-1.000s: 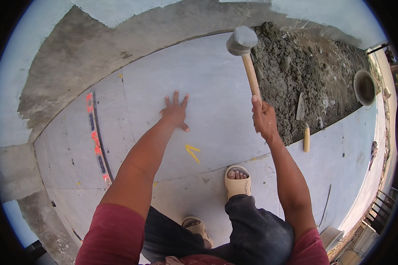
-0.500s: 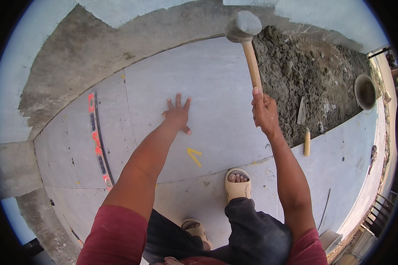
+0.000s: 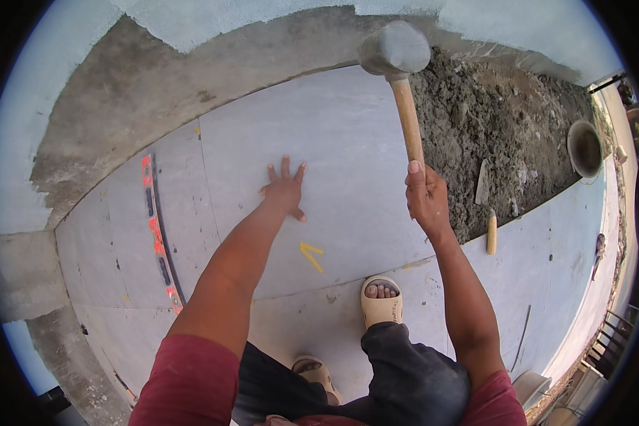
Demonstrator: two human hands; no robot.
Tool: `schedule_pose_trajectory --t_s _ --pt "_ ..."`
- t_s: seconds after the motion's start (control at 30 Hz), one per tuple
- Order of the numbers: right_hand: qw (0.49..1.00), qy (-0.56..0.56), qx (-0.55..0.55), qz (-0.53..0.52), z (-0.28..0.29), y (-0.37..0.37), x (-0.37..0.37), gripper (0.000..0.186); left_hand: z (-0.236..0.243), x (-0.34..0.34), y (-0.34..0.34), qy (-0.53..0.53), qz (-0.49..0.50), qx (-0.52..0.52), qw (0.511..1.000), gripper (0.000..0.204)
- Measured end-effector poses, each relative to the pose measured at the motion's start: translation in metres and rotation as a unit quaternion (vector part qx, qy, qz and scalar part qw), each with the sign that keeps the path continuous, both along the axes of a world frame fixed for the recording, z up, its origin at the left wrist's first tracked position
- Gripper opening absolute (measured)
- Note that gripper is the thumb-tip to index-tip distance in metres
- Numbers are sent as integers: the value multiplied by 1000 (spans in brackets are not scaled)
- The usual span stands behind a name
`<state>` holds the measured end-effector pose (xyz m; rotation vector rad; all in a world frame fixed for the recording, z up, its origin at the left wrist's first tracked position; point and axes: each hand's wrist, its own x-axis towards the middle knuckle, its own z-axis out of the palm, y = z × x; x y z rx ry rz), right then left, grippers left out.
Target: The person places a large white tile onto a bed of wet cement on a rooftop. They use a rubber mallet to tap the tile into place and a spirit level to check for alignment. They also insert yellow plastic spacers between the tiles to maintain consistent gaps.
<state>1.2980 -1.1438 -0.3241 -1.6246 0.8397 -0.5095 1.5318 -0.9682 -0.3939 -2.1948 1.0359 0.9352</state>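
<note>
My right hand is wrapped round the wooden handle of a rubber mallet. The mallet's thick grey head is at the far end, over the tile's far right edge; whether it touches the tile I cannot tell. My left hand lies with fingers spread on a large grey floor tile. A yellow angle mark shows on that tile, nearer to me. Right of the tile is a bed of wet, rough mortar, with a trowel lying at its near edge, wooden handle toward me.
A red spirit level lies on the tiles to the left. A round bucket stands at the mortar's right end. Beyond the tiles rises a partly painted wall. My sandalled feet are on the nearer tiles. A thin dark rod lies at right.
The mallet's head looks larger, and my right hand sits slightly lower in the picture. My left hand stays spread on the tile.
</note>
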Motion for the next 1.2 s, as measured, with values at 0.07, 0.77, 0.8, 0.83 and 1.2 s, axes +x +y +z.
schedule_pose_trajectory --t_s 0.07,0.77,0.8,0.83,1.2 --pt "998 -64 -24 0 1 16 -27 53 -1 2 -1 -1 0 -5 1000 143" --pt "979 204 -33 7 -79 46 -150 56 -5 -5 -11 -4 -36 -18 999 148" --pt "980 200 -7 13 -69 36 -138 56 -4 -5 -9 -9 -34 -15 999 148" --pt "986 166 10 -1 -46 32 -127 55 -6 -4 -7 -12 -33 -10 999 147" --pt "972 235 5 21 -68 64 -181 52 -14 -4 -3 -13 -30 -45 998 146"
